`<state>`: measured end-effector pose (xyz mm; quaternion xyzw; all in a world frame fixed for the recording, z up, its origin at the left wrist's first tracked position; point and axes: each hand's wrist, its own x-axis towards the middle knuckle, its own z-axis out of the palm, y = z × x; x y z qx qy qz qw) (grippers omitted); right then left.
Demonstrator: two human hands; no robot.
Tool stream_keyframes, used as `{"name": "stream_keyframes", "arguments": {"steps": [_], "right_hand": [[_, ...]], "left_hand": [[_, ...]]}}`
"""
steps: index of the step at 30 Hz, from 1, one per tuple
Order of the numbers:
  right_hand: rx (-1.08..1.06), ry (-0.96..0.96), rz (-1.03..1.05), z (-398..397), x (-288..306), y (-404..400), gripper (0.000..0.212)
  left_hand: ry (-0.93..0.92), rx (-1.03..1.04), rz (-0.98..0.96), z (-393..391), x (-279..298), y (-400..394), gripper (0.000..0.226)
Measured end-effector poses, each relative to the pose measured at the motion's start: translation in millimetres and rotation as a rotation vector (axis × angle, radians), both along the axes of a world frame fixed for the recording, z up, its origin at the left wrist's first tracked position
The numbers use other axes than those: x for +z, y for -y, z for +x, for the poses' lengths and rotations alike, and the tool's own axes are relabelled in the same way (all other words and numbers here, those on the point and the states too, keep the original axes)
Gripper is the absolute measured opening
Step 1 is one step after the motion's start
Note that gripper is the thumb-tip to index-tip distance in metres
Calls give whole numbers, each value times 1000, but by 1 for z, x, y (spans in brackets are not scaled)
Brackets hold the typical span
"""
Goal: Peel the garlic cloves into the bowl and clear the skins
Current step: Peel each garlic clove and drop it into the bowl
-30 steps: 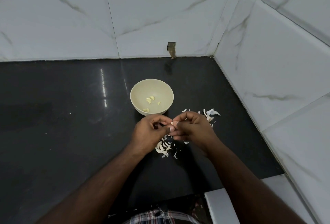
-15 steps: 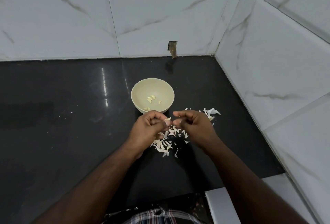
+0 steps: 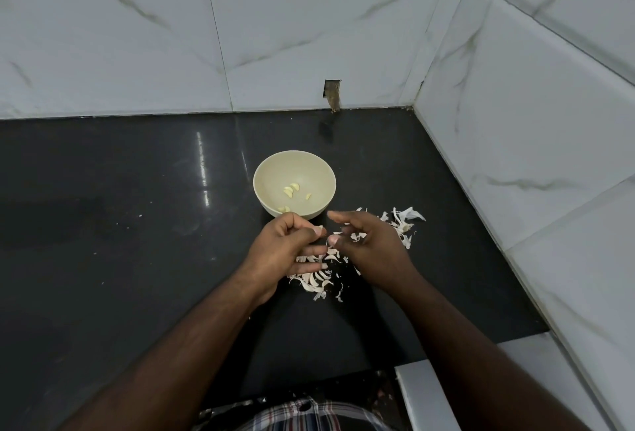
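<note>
Head view: hands parted since a second ago, no longer pinched together. Left hand (image 3: 287, 245) curled, maybe pinching clove, cannot tell. Right hand (image 3: 367, 245) loosely spread, holding nothing. Likely one peel finished. Bowl (image 3: 261, 186) just beyond, few pale yellowish cloves (image 3: 291, 190) inside. Skins (image 3: 318, 281) scattered on counter (image 3: 120, 224), uncleared.

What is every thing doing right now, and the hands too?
bowl: upright, holds a few peeled cloves.
peeled cloves: loose in the bowl's bottom.
garlic skins: scattered on the black counter.
left hand: fingers curled; holding anything, cannot tell.
right hand: fingers loosely spread, over the skins.
</note>
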<state>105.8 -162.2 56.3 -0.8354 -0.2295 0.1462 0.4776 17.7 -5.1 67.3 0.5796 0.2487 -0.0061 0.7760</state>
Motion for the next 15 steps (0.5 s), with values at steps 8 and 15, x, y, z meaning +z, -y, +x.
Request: {"name": "stream_keyframes", "arguments": {"steps": [8,15], "right_hand": [[53,40,-16,7,17,-14,13],[31,142,-62,23,29,-47,14]], "left_hand": [[25,-9,222,-1,-8,-7,16],[-57,-81,674,-12,-29,-24,19]]}}
